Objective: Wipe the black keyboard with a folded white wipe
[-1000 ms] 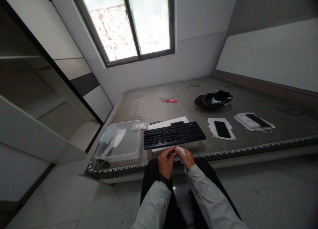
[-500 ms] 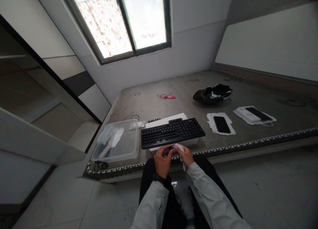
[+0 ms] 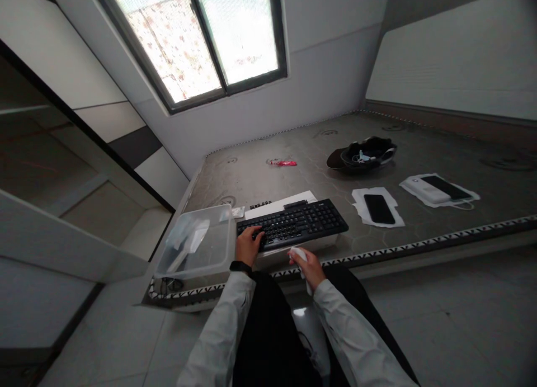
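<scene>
My left hand is at the left end of a black keyboard, its thumb and fingers curled together over the keys. Whatever it pinches there is too small and dark to make out. Just in front of the keyboard's near edge, my right hand is closed around a crumpled white wipe, part of which hangs down below the fingers. Behind the keyboard, small black keycaps lie in a row beside a white sheet or box that the keyboard partly covers.
A clear plastic box holding white items stands left of the keyboard. On the right lie a black phone on white cloth, a second phone with a white device, and a cap. A red item lies farther back.
My left hand has left my right hand and moved left onto the keyboard. The right hand stays near its place with the white wipe. The view has shifted slightly.
</scene>
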{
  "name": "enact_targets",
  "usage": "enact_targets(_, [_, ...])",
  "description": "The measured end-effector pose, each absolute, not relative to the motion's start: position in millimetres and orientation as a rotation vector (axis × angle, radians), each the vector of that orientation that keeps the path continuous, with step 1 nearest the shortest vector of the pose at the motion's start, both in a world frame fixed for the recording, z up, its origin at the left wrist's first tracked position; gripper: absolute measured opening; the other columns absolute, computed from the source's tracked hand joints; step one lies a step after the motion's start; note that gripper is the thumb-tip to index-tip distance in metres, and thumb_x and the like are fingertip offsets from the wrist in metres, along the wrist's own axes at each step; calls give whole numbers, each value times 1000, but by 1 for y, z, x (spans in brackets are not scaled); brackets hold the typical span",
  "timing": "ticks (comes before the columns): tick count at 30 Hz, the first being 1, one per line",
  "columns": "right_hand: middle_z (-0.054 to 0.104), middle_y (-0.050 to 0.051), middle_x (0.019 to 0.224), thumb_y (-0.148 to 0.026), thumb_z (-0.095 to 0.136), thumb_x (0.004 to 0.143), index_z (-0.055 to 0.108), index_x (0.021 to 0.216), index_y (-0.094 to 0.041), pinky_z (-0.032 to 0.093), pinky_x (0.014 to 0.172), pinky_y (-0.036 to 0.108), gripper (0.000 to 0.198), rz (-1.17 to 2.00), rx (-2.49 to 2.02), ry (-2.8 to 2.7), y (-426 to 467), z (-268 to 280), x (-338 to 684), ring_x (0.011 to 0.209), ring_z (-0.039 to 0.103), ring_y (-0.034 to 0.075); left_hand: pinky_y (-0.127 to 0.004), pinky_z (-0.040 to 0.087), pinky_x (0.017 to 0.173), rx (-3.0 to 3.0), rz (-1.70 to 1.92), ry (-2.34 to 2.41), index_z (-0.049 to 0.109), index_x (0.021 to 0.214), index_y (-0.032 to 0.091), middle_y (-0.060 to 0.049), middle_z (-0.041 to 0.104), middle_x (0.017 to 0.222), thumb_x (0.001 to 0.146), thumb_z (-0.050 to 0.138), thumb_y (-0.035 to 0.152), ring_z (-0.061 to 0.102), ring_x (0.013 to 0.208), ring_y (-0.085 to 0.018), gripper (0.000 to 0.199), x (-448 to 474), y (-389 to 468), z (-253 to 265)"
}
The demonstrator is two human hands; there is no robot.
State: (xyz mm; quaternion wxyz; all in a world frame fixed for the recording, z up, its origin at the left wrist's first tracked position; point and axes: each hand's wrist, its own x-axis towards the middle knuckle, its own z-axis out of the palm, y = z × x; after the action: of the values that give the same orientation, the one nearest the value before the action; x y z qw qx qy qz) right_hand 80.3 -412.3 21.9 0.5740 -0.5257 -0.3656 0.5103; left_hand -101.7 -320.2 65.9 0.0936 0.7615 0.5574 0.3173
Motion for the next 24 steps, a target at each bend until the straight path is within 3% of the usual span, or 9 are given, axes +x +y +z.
enact_targets(13, [62,-2,55,-44,63,72,70,72,-19,39,60,27,25,1187,-1278,-894,-409,24,79,57,54,15,-29,49,74,2408,590,1718,71,96,26,-3,70,99,83,60,29,65,86,-20,17,-85,-288,62])
enact_targets(24, [61,-2,56,-40,62,74,69,72,-20,39,63,27,21,1197,-1297,-927,-408,22,79,60,53,14,-27,47,77,2448,535,1724,69,98,27,-1,70,102,86,56,29,65,90,-18,17,-83,-288,64])
